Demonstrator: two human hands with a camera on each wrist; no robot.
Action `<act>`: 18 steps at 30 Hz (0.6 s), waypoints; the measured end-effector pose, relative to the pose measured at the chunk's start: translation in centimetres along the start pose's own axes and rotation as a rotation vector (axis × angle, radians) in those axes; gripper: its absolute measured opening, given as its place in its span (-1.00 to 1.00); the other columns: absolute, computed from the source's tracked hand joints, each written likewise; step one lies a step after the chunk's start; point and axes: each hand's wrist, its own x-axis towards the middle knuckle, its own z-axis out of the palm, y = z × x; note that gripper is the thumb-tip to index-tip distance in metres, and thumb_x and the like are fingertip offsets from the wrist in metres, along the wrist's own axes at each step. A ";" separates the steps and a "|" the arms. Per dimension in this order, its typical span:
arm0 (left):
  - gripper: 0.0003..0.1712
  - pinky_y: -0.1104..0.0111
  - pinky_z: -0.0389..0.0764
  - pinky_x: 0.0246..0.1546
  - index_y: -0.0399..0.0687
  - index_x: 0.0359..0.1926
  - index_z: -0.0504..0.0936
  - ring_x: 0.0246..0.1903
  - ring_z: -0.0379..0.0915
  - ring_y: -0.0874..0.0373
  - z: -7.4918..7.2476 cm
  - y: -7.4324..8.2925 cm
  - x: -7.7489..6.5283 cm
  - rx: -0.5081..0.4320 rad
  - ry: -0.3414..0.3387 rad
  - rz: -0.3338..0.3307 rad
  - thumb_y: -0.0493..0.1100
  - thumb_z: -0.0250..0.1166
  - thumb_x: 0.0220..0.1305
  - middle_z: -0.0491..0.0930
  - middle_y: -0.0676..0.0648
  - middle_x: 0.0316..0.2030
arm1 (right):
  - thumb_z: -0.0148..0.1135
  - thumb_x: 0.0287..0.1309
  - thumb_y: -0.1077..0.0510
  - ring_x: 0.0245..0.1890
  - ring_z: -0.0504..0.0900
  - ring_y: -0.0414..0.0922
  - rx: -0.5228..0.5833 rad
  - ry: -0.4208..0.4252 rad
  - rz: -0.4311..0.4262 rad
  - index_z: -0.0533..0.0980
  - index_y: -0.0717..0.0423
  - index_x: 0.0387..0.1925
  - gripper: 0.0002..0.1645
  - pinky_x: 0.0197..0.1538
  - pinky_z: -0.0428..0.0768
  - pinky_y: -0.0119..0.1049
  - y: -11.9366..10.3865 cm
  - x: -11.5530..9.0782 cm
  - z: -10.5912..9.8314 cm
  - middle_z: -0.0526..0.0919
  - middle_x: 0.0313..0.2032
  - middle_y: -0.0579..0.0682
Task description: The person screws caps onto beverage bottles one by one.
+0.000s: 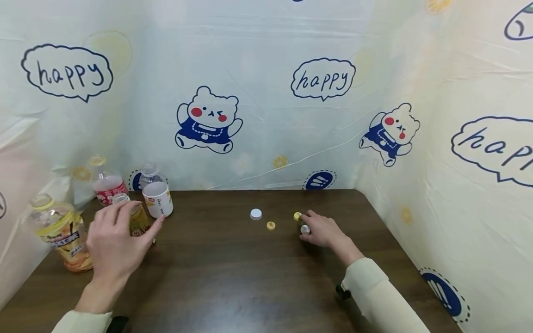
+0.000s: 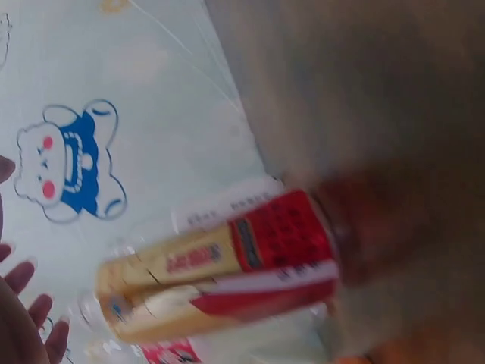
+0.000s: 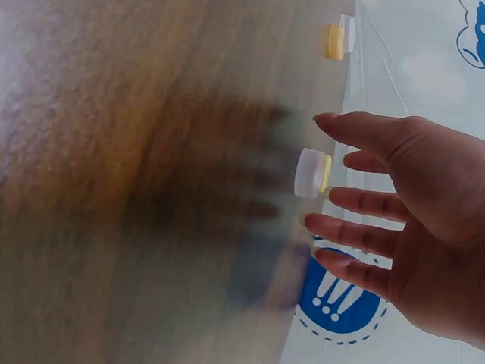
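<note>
My left hand (image 1: 114, 238) hovers by a bottle with a yellow and red label (image 2: 220, 273), its thumb and fingers spread apart. Seen from the left wrist, the fingertips are beside that uncapped bottle's neck and apart from it. Over on the right, my right hand (image 1: 322, 231) reaches down around a white cap (image 3: 308, 173) on the table. Its thumb and fingers stand apart on either side of the cap, holding nothing. Just behind this cap lies a yellow cap (image 1: 297, 216), near the index finger.
Another white cap (image 1: 256, 214) and a yellow cap (image 1: 270, 225) lie mid-table. At the left stand a yellow-labelled bottle (image 1: 66, 236), a red-labelled bottle (image 1: 109, 185) and a white-labelled bottle (image 1: 158, 199). A printed sheet (image 1: 266, 115) walls the table's back and sides.
</note>
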 end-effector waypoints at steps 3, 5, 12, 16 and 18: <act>-0.07 -0.26 0.39 -0.08 -0.35 0.08 0.58 0.01 0.38 -0.44 -0.6 -1.1 -0.3 0.004 0.036 -0.077 0.40 0.38 0.03 0.54 -0.43 0.02 | 0.45 0.21 -0.09 -0.23 0.60 -0.07 0.009 0.001 -0.001 0.50 0.00 0.27 -0.35 -0.20 0.63 0.06 0.2 0.0 0.1 0.53 -0.05 -0.01; 0.01 -0.25 0.35 -0.02 -0.34 0.19 0.50 0.05 0.32 -0.48 -0.8 -1.7 -0.6 -0.017 0.054 -0.129 0.40 0.40 0.00 0.48 -0.46 0.07 | 0.45 0.22 -0.08 -0.23 0.59 -0.07 0.018 -0.002 -0.002 0.50 0.02 0.28 -0.34 -0.20 0.62 0.06 0.4 0.1 0.1 0.53 -0.04 -0.01; 0.26 -0.20 0.22 0.23 -0.10 0.51 0.17 0.28 0.16 -0.37 -0.3 -3.3 -1.7 -0.123 -0.002 -0.414 0.09 0.66 -0.16 0.25 -0.41 0.30 | 0.42 0.26 -0.03 -0.16 0.59 -0.05 0.066 -0.027 0.003 0.51 0.02 0.28 -0.40 -0.09 0.65 0.06 0.3 0.1 0.0 0.54 0.01 0.02; 0.34 -0.28 0.27 0.24 0.01 0.59 0.00 0.32 0.17 -0.31 -0.1 -3.4 -1.6 -0.133 -0.138 -0.583 0.06 0.65 -0.07 0.16 -0.33 0.41 | 0.40 0.29 0.03 -0.10 0.59 -0.04 0.108 -0.037 -0.010 0.54 0.05 0.26 -0.46 0.03 0.64 0.05 0.4 0.3 0.2 0.55 0.06 0.06; 0.35 -0.30 0.26 0.29 0.03 0.61 -0.05 0.35 0.14 -0.31 0.1 -3.5 -1.5 -0.146 -0.193 -0.618 0.08 0.63 -0.02 0.13 -0.32 0.44 | 0.41 0.29 0.07 -0.09 0.59 -0.03 0.129 -0.034 -0.019 0.57 0.07 0.23 -0.49 0.05 0.64 0.04 0.6 0.4 0.4 0.56 0.05 0.08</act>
